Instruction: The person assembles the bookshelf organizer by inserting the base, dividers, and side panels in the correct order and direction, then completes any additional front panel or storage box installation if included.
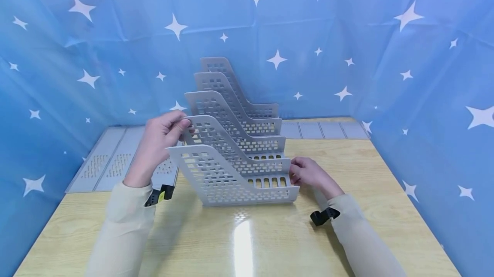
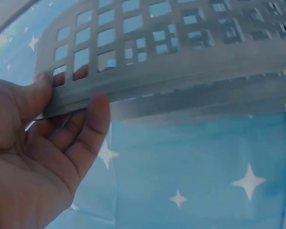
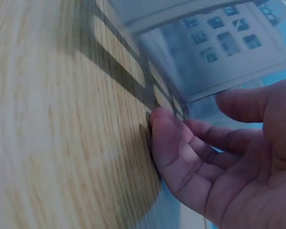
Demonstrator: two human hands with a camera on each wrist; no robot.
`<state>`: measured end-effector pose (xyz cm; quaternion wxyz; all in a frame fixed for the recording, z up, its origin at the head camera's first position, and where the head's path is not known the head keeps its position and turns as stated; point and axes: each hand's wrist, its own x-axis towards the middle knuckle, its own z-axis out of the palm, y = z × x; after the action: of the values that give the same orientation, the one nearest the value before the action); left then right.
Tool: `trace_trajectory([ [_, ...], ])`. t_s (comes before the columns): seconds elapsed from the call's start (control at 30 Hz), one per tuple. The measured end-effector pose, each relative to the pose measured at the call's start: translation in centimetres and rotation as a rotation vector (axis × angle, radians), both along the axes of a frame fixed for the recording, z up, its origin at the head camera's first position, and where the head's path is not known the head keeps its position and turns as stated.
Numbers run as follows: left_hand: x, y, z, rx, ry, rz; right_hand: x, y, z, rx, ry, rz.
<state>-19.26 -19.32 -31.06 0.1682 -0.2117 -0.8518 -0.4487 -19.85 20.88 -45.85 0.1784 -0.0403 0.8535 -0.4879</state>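
A grey file rack (image 1: pixel 233 173) with several upright, slotted dividers stands on the table, tall ends to the left and low ends to the right. My left hand (image 1: pixel 158 142) pinches the tall corner of the second divider from the front. In the left wrist view, the thumb and fingers lie on either side of that perforated divider (image 2: pixel 181 67). At the low end, my right hand (image 1: pixel 310 174) holds the rack near its base. The right wrist view has its curled fingers (image 3: pixel 167 138) down at the tabletop beside the base, the thumb close to a divider's lower corner.
Flat grey slotted panels (image 1: pixel 112 180) lie on the wooden table (image 1: pixel 308 242) behind my left arm. Another flat grey strip (image 1: pixel 310 131) runs along the back right edge. A blue star-patterned curtain (image 1: pixel 328 32) encloses the back and sides.
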Motion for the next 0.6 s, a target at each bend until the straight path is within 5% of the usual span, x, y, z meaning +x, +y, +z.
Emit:
trace_trajectory([
  [0.17,0.2,-1.6,-0.6,0.079,0.050,0.019,0.2,0.1,0.1,-0.092,-0.016,0.020],
  [0.33,0.4,-3.1,-0.9,0.120,0.009,0.053,0.8,-0.1,-0.2,-0.355,-0.103,0.056],
  [0.6,0.4,-5.2,-1.8,0.198,-0.052,0.067,2.0,-0.3,-0.9,-0.727,-0.152,0.260],
])
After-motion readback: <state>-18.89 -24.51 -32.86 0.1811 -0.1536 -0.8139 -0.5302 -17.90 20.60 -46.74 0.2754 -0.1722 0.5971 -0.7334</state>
